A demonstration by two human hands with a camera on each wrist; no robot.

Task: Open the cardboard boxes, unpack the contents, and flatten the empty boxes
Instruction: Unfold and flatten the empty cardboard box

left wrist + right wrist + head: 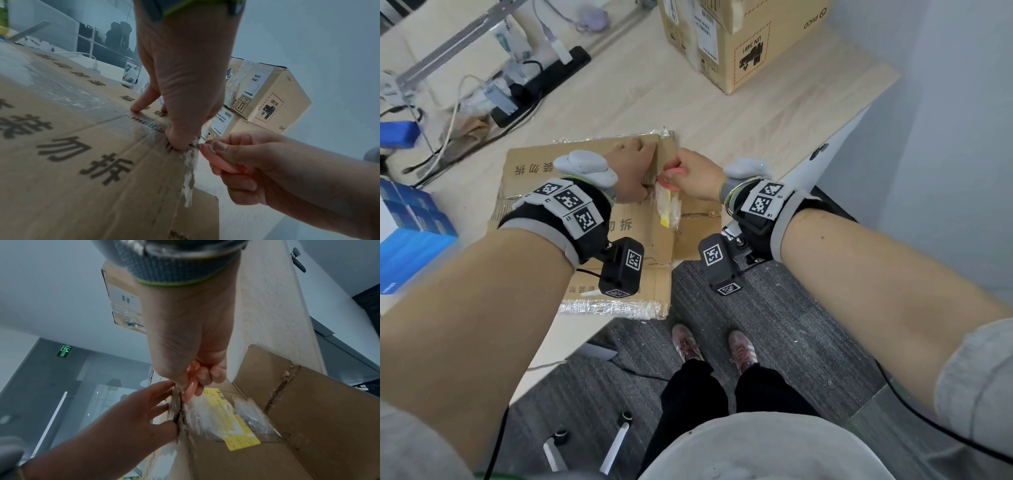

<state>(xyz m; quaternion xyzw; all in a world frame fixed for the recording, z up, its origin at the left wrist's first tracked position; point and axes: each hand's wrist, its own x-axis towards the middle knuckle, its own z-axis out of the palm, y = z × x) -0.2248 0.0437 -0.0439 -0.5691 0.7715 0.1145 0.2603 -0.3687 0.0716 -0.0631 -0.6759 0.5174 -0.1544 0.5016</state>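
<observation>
The box point(585, 219) lies on the desk point(739, 113) at its near edge, directly before me, printed face up, with shredded tape point(190, 170) hanging along the seam on its right side. My left hand point(631, 174) presses down on the top panel beside that seam; its fingers point(141, 100) are spread and fairly straight, tips on the cardboard, gripping nothing. My right hand point(695, 180) is closed round a pink cutter point(192, 386), fingers curled tight on the handle, its working end at the seam just beside my left thumb. I cannot tell whether a blade is out. A side flap point(298, 402) stands open on the right, and a clear bag point(232, 417) with a yellow label shows there. Judgement: the step in hand is opening this box, namely severing the tape at the seam; unpacking and flattening are not yet done. The next move calls for drawing the cutter along the seam away from my left hand, shallow enough to spare the bag beneath, then lifting the flaps. Risk noted: my left thumb sits very near the cutter's end. Two more boxes point(267, 97) stand stacked at the far right of the desk, taped and unopened so far as I can see. A power strip point(541, 85) with cables lies at far left.
</observation>
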